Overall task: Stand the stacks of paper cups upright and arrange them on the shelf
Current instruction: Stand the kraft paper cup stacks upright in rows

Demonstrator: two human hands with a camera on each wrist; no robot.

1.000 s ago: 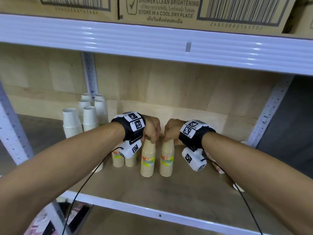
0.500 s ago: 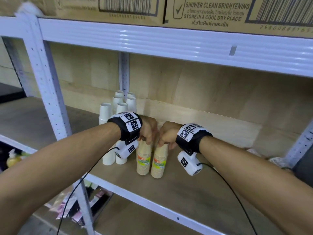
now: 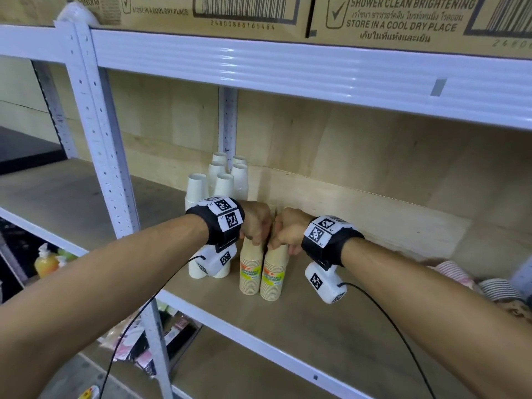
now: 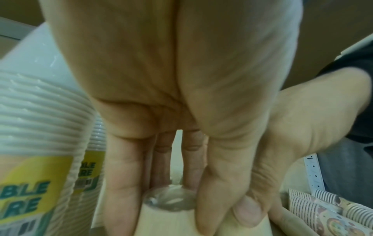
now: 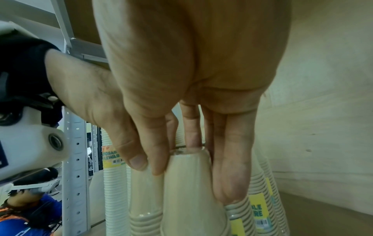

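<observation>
We see two tan stacks of paper cups standing upright, rims down, side by side and touching on the wooden shelf (image 3: 331, 321), a little in from its near edge. The left hand (image 3: 255, 221) grips the top of the left tan stack (image 3: 250, 269), and the right hand (image 3: 289, 230) grips the top of the right tan stack (image 3: 274, 276). The two hands sit knuckle to knuckle, touching or nearly so.

From the left wrist view, the fingers (image 4: 123, 183) curl down around the narrow top of the stack (image 4: 167, 220), with the thumb pressed on its right side; the plastic wrap shows shiny over the top cup. From the right wrist view, the fingers (image 5: 232, 167) close around the top of the other stack (image 5: 191, 191) in the same way, thumb on the left side.

Just left of the tan pair and farther back, a cluster of white cup stacks (image 3: 224, 180) stands upright against the back panel, near the white upright post (image 3: 106, 156). At the far right of the shelf, striped and patterned cup stacks (image 3: 489, 286) lie on their sides, well apart from the pair in hand. Cardboard boxes (image 3: 388, 18) sit on the shelf above.
</observation>
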